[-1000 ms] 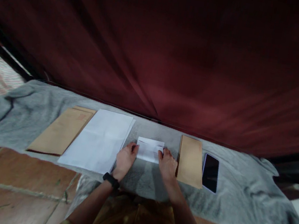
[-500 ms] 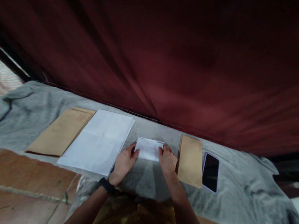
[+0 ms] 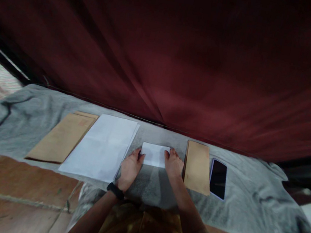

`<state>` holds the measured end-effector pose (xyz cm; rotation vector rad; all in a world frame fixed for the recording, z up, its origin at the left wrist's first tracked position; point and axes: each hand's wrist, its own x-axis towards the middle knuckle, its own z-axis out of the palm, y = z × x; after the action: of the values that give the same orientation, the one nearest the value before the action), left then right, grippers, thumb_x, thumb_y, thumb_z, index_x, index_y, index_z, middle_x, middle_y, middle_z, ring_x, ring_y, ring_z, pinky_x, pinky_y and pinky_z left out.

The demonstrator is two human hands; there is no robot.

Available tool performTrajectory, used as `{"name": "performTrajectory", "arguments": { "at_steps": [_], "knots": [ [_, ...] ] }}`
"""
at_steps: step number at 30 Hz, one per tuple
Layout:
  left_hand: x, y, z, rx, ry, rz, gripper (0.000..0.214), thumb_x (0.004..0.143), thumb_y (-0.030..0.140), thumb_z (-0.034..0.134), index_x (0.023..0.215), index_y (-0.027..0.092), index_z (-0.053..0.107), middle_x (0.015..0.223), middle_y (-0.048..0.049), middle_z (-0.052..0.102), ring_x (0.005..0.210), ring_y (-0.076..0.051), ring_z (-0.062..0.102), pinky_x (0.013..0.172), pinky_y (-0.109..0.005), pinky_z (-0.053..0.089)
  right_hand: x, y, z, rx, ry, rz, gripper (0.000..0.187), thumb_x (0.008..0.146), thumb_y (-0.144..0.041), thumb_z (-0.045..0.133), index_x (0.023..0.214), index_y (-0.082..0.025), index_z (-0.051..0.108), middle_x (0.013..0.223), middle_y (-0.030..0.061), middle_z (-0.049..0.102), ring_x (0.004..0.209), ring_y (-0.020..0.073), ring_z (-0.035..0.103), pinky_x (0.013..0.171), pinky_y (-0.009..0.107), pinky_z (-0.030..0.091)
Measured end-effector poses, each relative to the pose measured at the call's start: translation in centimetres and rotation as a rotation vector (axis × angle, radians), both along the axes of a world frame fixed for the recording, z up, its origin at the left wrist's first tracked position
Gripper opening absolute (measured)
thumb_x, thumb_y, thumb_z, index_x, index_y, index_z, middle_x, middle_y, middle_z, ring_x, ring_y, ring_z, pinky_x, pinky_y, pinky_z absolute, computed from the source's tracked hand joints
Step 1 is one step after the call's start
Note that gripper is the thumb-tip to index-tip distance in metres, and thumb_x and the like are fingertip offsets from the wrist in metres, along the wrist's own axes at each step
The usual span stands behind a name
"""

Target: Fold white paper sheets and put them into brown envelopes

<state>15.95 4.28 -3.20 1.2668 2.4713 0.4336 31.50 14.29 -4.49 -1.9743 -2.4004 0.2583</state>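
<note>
A small folded sheet of white paper (image 3: 154,155) lies in front of me on the grey cloth. My left hand (image 3: 130,168) grips its left edge, thumb on top and fingers curled at the side; a black band circles that wrist. At the right edge, my right hand (image 3: 174,166) has the paper between thumb and fingers. Just left of my left hand rests a stack of larger white sheets (image 3: 101,147). Close by my right hand is a stack of brown envelopes (image 3: 198,167).
More brown envelopes (image 3: 62,136) lie left of the white sheets. A phone (image 3: 218,178) with a dark screen sits beyond the right envelopes. The grey cloth (image 3: 252,196) covers the long surface, a dark red curtain (image 3: 162,74) hangs behind it, and tiled floor (image 3: 28,182) shows below.
The paper's top layer, slightly raised along its far edge before, now looks flat. Both hands stay at its edges with barely any shift.
</note>
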Motion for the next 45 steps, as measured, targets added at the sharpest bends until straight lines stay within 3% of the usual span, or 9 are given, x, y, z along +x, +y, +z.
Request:
{"name": "performTrajectory", "arguments": {
  "at_steps": [16,18,23,25,29,34,39,45],
  "knots": [
    [0.8,-0.1,-0.2,-0.022,0.181,-0.084,0.040,0.105,0.036,0.040,0.137,0.019,0.054,0.116,-0.0148,0.072,0.093,-0.024,0.074,0.075,-0.031,0.054,0.1,-0.6,-0.1,0.100,0.075,-0.049,0.037,0.107,-0.038,0.038,0.133,-0.015,0.053,0.109,0.0139,0.074,0.088,0.0230,0.074,0.076,0.031,0.054],
    [0.8,-0.1,-0.3,-0.034,0.193,-0.090,0.039,0.105,0.035,0.039,0.137,0.019,0.054,0.117,-0.0140,0.071,0.092,-0.024,0.073,0.074,-0.031,0.054,0.0,-1.3,-0.1,0.164,0.144,0.027,0.038,0.107,-0.034,0.036,0.134,-0.016,0.055,0.117,0.0141,0.072,0.100,0.0237,0.071,0.086,0.034,0.053],
    [0.9,-0.2,-0.8,0.003,0.215,-0.130,0.038,0.106,0.033,0.034,0.135,0.020,0.054,0.117,-0.0118,0.070,0.093,-0.025,0.072,0.075,-0.034,0.055,-1.4,-3.7,-1.3,0.217,0.319,0.454,0.042,0.107,-0.030,0.036,0.141,-0.017,0.057,0.147,0.0105,0.058,0.136,0.0219,0.052,0.114,0.037,0.039],
    [0.7,-0.3,-0.9,0.020,0.220,-0.138,0.039,0.106,0.030,0.032,0.135,0.019,0.055,0.117,-0.0121,0.070,0.095,-0.025,0.071,0.077,-0.034,0.055,-1.9,-4.4,-2.2,0.223,0.327,0.515,0.045,0.107,-0.030,0.037,0.147,-0.017,0.052,0.156,0.0092,0.048,0.144,0.0225,0.042,0.120,0.041,0.033],
    [0.6,-0.1,-1.2,0.055,0.233,-0.157,0.040,0.104,0.025,0.033,0.134,0.016,0.057,0.121,-0.0153,0.068,0.110,-0.028,0.066,0.093,-0.042,0.053,-2.0,-5.1,-3.7,0.240,0.281,0.484,0.049,0.107,-0.033,0.041,0.153,-0.017,0.045,0.161,0.0104,0.039,0.151,0.0251,0.033,0.123,0.048,0.026],
    [1.6,1.4,-2.4,0.262,0.200,-0.321,0.047,0.102,0.022,0.034,0.146,0.020,0.049,0.151,-0.0124,0.052,0.141,-0.026,0.047,0.116,-0.045,0.041,-1.7,-5.3,-4.6,0.238,0.226,0.502,0.052,0.105,-0.026,0.042,0.155,-0.016,0.040,0.164,0.0112,0.033,0.153,0.0258,0.027,0.125,0.051,0.022],
    [2.4,1.7,-3.8,0.294,0.181,-0.448,0.053,0.104,0.035,0.035,0.153,0.014,0.041,0.157,-0.0137,0.047,0.150,-0.026,0.036,0.124,-0.047,0.031,-1.6,-5.3,-5.2,0.250,0.179,0.490,0.058,0.101,-0.016,0.040,0.159,-0.014,0.032,0.165,0.0122,0.031,0.153,0.0248,0.026,0.124,0.050,0.024],
    [2.2,0.8,-4.3,0.299,0.257,-0.427,0.064,0.104,0.044,0.035,0.156,0.007,0.033,0.162,-0.0182,0.036,0.154,-0.029,0.025,0.124,-0.050,0.029,-0.7,-5.4,-4.9,0.273,0.173,0.359,0.055,0.103,-0.018,0.032,0.158,-0.011,0.034,0.163,0.0135,0.036,0.152,0.0236,0.030,0.123,0.046,0.027]
  ]
}}
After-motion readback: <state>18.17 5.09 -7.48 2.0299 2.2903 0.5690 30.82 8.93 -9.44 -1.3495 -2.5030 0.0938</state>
